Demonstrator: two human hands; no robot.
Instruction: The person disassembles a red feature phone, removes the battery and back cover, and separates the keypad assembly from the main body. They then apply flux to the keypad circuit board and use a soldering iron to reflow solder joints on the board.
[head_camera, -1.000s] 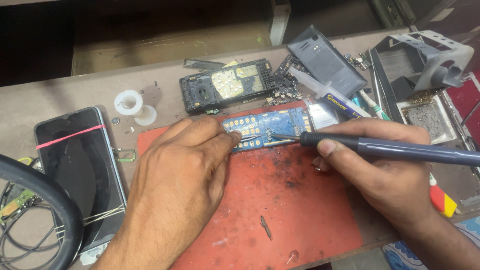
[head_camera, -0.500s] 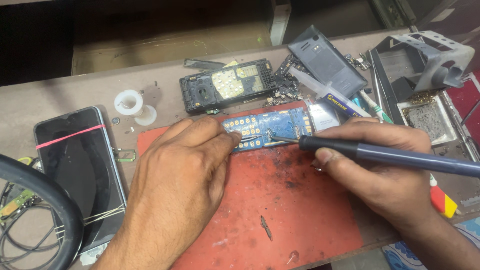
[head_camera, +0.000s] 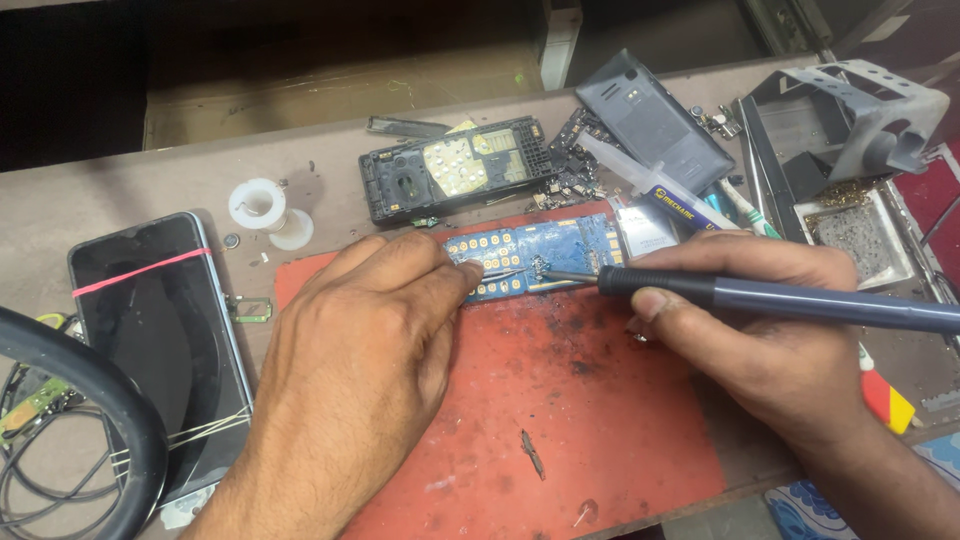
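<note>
Your left hand (head_camera: 360, 375) lies flat on the red mat (head_camera: 560, 440), fingers pinched on fine tweezers (head_camera: 498, 271), pinning the blue circuit board (head_camera: 540, 255) so it doesn't slide. Your right hand (head_camera: 770, 340) is closed w/ a pen grip on the soldering iron (head_camera: 800, 298), tip on the board btwn both hands. Beyond your right hand, a metal tray (head_camera: 900, 262) holds brass wool for tip cleaning.

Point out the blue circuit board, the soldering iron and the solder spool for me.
Circuit board (head_camera: 560, 250), head view, on its bare blue middle.
Soldering iron (head_camera: 800, 300), head view, on the dark handle beyond the fingers.
Solder spool (head_camera: 258, 203), head view, on the white top flange.
</note>
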